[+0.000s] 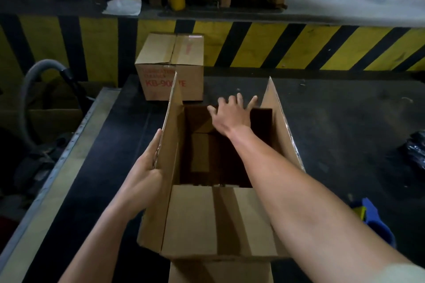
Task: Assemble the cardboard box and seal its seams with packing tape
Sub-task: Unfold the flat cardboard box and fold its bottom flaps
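Near flap (220, 220) lies folded inward; left hand (147, 167) grips the side flap (171, 126) steadying the box (161, 202), right hand (230, 115) spread wide reaches for the far flap.

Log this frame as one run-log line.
stage: flaps open, unsealed | left hand: gripping left flap | right hand: open, reaching to far flap | open box: on dark table | tape: not seen

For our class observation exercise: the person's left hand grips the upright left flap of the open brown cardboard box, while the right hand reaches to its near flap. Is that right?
Not quite. The head view shows the right hand reaching across the open brown cardboard box to its far edge, not the near flap. The rest holds: the left hand grips the upright left flap.
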The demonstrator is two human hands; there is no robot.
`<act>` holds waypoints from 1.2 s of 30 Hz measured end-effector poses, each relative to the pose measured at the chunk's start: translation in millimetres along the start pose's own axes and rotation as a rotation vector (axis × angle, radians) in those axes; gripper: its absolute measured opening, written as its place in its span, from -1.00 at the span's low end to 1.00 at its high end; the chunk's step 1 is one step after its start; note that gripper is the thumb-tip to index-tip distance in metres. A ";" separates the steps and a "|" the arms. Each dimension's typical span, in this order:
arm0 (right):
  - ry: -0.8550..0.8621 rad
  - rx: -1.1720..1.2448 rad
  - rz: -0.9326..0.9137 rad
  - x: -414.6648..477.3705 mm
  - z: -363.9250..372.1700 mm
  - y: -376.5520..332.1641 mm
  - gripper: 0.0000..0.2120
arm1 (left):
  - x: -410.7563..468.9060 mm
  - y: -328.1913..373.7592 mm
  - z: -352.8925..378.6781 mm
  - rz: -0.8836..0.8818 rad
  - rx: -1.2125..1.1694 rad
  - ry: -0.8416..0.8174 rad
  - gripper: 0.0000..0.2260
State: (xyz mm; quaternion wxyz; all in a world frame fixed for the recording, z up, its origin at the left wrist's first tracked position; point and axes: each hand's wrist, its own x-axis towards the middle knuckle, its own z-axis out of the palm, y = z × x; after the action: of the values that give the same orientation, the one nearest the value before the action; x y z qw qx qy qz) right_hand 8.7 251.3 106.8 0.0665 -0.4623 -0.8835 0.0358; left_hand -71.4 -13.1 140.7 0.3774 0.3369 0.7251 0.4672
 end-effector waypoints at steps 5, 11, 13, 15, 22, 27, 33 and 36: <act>-0.368 0.069 -0.053 -34.0 53.7 14.1 -0.51 | -1.6 0.7 2.4 0.026 0.022 -0.012 -0.16; -0.499 0.156 -0.038 -40.6 76.7 19.9 -0.41 | -1.6 -5.2 0.9 0.005 -0.061 -0.037 -0.25; -0.500 0.173 -0.028 -41.4 71.8 20.2 -0.41 | -3.9 -6.3 2.7 0.006 -0.089 -0.084 -0.24; -0.491 0.171 -0.035 -46.0 61.5 20.0 -0.40 | -6.2 -6.4 6.8 0.008 -0.113 -0.101 -0.24; 0.102 0.167 -0.262 -89.7 -11.6 13.6 -0.44 | -7.3 -8.2 16.2 0.001 -0.149 -0.043 -0.29; 0.245 -0.009 0.046 -134.2 -53.2 48.2 -0.24 | -7.2 -12.5 20.6 -0.001 -0.133 -0.052 -0.29; -0.116 0.503 0.302 -157.1 -80.4 79.3 -0.33 | -5.2 -11.5 37.9 0.002 -0.134 -0.057 -0.33; -0.254 0.703 0.202 -162.3 -80.7 83.6 -0.61 | -7.1 -9.3 46.1 0.003 -0.123 -0.061 -0.34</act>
State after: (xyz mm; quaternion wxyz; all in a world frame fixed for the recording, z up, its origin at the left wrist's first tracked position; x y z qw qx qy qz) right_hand 180.2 165.8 162.5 0.1070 -0.4880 -0.7685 0.3998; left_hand -29.4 -2.7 120.7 0.4184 0.3282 0.6827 0.5011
